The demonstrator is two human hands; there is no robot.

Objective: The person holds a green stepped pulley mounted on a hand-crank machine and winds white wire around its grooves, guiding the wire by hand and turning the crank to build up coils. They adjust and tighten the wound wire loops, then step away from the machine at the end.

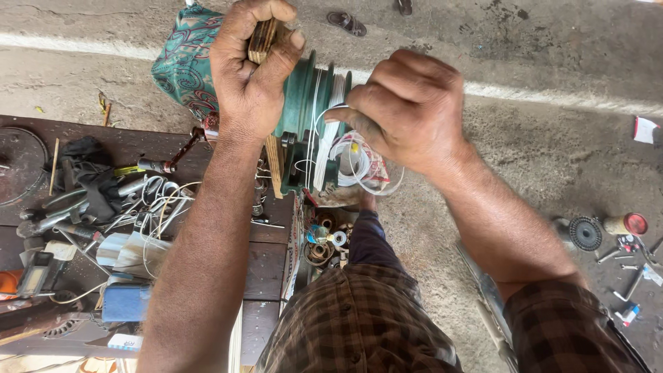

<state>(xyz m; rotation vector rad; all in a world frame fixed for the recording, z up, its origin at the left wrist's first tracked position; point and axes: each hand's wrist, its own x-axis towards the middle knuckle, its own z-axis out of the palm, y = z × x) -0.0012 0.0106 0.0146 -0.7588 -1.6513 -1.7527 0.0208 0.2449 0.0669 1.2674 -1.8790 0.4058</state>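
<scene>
My left hand is closed around a wooden handle at the top of a green winding spool. The spool carries turns of white wire in its grooves. Just right of it, my right hand is closed, pinching the white wire where it loops off the spool's side. A loose coil of that wire hangs below my right hand. Part of the spool is hidden behind both hands.
A dark wooden bench at left is cluttered with tools, pliers, wires and a blue box. A teal patterned cloth lies beyond. On the concrete floor at right lie a black gear, a red-capped can and small parts.
</scene>
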